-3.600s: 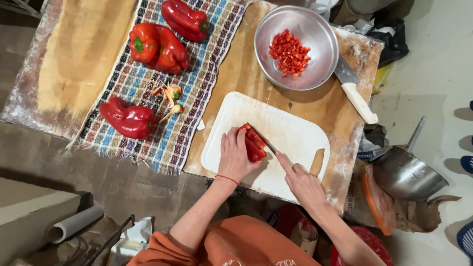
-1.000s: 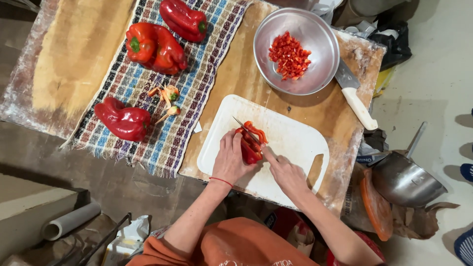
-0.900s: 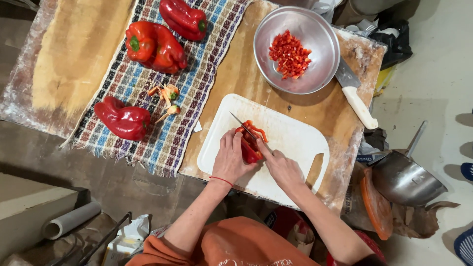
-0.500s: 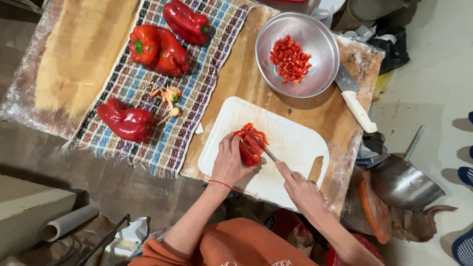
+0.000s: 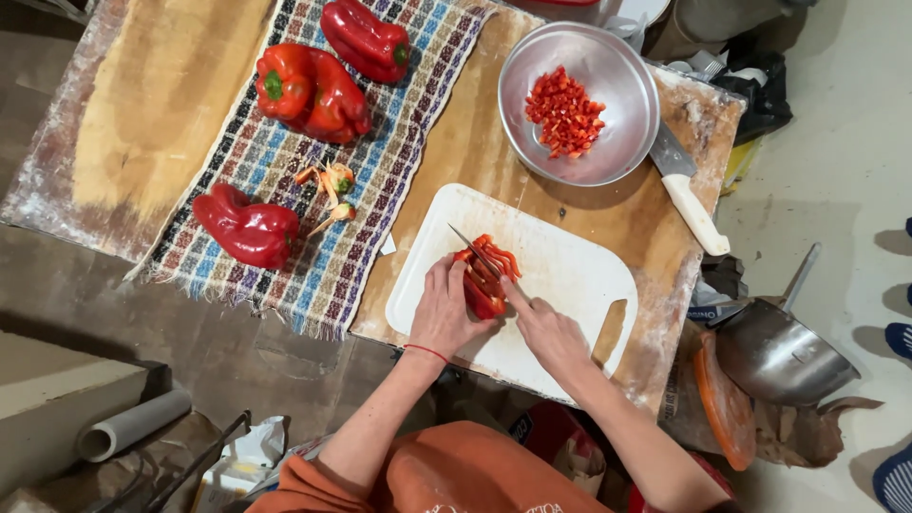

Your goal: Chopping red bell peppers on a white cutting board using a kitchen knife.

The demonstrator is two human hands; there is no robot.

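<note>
- left hand (image 5: 443,315) presses down on a red pepper piece (image 5: 484,280) lying on the white cutting board (image 5: 570,275), grip closed over it.
- right hand (image 5: 549,334) grips a knife (image 5: 480,253), its blade across the pepper strips.
- steel bowl (image 5: 579,103) of diced pepper sits on the bench (image 5: 475,142) beyond the board.

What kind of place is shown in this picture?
Probably a home or makeshift kitchen: a worn wooden table holds a white cutting board, a metal bowl of diced pepper, and whole red peppers on a woven cloth.
</note>
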